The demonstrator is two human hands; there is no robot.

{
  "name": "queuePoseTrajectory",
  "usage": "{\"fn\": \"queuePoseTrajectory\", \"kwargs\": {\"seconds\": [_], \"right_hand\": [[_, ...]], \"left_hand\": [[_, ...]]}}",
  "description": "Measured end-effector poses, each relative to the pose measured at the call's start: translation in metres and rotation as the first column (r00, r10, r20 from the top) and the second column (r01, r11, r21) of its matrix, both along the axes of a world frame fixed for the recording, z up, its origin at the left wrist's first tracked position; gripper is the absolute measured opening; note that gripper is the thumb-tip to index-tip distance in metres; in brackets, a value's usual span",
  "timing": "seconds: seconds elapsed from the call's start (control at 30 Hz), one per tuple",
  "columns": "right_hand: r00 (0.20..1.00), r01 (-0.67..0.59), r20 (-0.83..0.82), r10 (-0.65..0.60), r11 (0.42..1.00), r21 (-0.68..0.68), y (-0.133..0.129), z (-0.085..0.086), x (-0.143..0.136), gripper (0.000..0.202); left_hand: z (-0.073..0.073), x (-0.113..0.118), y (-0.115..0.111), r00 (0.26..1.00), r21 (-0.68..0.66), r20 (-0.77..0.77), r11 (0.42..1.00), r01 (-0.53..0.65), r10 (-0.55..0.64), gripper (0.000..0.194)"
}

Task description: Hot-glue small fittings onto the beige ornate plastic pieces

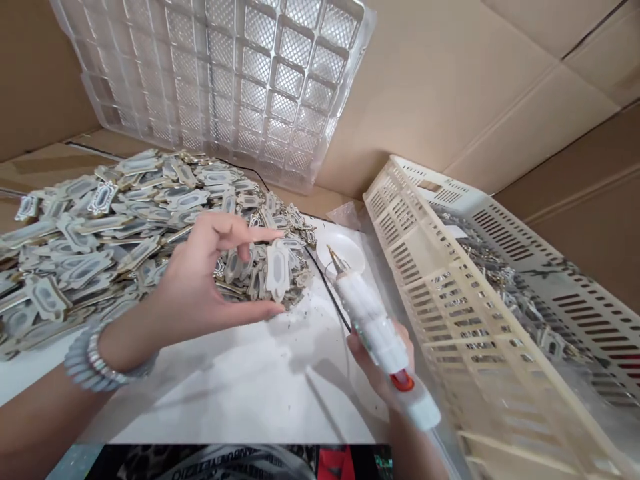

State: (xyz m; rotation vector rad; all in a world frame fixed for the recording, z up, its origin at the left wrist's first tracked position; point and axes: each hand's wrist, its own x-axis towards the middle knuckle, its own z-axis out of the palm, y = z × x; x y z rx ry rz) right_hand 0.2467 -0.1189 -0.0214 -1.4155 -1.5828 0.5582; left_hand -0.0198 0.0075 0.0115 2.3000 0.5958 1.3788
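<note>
A pale, elongated metal frame piece point(278, 271) with a grey oval centre is pinched by its two ends between the index finger and thumb of my left hand point(220, 267). Behind that hand lies a large heap of similar pieces point(85, 263). My right hand point(375, 360) is wrapped round a white glue gun point(373, 320), mostly hidden behind it. The gun's metal nozzle points up and left, over a small white round dish point(345, 252).
A clear compartment tray point(270, 73) leans at the back against cardboard point(425, 80). On the right, a cream plastic basket point(440, 273) holds many small metal parts point(505, 293). A black cord point(327, 287) crosses the white work surface point(240, 387).
</note>
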Motion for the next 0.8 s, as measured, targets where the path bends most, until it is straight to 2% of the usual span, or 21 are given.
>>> {"fn": "queuePoseTrajectory", "kwargs": {"seconds": [0.17,0.37,0.63,0.8], "right_hand": [[0.985,-0.098,0.141,0.094,0.995,0.025,-0.001,-0.007,-0.001,0.017],[0.988,-0.058,0.146,0.045,0.995,0.082,-0.003,-0.009,-0.008,0.01],[0.996,-0.055,0.076,0.05,0.997,0.06,-0.003,-0.015,-0.009,0.012],[0.997,0.039,0.065,-0.043,0.997,0.06,-0.005,-0.014,-0.018,0.014]], "left_hand": [[-0.012,-0.001,-0.008,1.0,-0.045,0.017,0.999,0.012,-0.011,0.056],[-0.016,-0.003,-0.012,1.0,-0.06,-0.018,0.998,0.006,-0.007,0.059],[-0.018,-0.004,-0.016,0.999,-0.099,-0.031,0.995,0.013,-0.017,0.06],[-0.022,-0.004,-0.017,1.0,-0.17,0.011,0.985,0.021,-0.02,0.06]]}}
